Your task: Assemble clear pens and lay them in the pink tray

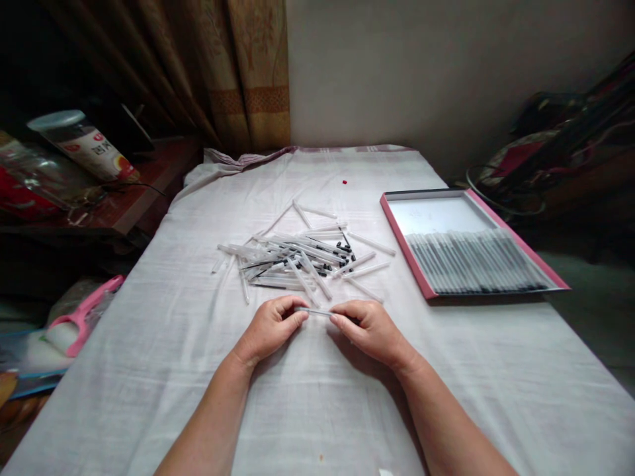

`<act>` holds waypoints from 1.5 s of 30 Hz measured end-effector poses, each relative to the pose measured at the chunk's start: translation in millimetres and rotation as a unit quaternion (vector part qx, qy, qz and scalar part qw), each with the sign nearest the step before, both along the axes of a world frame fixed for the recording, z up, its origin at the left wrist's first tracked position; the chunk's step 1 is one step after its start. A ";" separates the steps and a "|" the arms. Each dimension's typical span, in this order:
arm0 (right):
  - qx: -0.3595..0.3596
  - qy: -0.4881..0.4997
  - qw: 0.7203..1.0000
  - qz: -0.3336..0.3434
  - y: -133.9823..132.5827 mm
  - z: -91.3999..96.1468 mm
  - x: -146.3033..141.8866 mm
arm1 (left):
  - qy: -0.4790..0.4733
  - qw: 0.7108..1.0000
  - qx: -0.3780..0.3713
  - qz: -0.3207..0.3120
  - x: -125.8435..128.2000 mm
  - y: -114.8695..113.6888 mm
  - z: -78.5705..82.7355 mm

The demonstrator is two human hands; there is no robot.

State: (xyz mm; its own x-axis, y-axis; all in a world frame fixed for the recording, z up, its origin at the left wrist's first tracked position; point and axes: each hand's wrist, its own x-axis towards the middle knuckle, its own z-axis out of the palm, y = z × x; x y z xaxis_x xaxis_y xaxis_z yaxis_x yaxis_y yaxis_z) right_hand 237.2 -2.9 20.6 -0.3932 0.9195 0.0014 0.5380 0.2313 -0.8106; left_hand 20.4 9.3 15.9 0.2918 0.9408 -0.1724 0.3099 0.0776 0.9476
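Note:
Between my two hands a slim pale pen (320, 312) lies level, one end in each hand. My left hand (274, 325) pinches its left end with thumb and forefinger. The right end is held by my right hand (370, 329) in a similar pinch; both ends are hidden by the fingers. Just beyond the hands spreads a loose pile of clear pen barrels (297, 258), mixed with dark refills and small black caps (342, 248). To the right, a shallow pink-edged box (431, 211) holds a row of pens (481, 264) laid side by side.
A white cloth (163, 344) covers the table. Near its far end lies a small red object (344, 182). A lidded jar (84, 145) stands on a brown side table (159, 178) at left. Below it, a pink handle (89, 314) sits beside the cloth's left edge.

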 end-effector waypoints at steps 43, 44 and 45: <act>0.074 -0.379 0.754 -0.531 49.3 7.2 244.7 | 0.017 0.994 0.072 0.086 6.2 -3.2 -9.1; 0.081 -0.381 0.755 -0.528 48.9 9.1 242.5 | 0.020 0.994 0.073 0.083 5.9 -3.1 -9.6; 0.091 -0.382 0.755 -0.526 48.8 11.5 239.4 | 0.022 0.994 0.075 0.081 5.6 -2.9 -10.2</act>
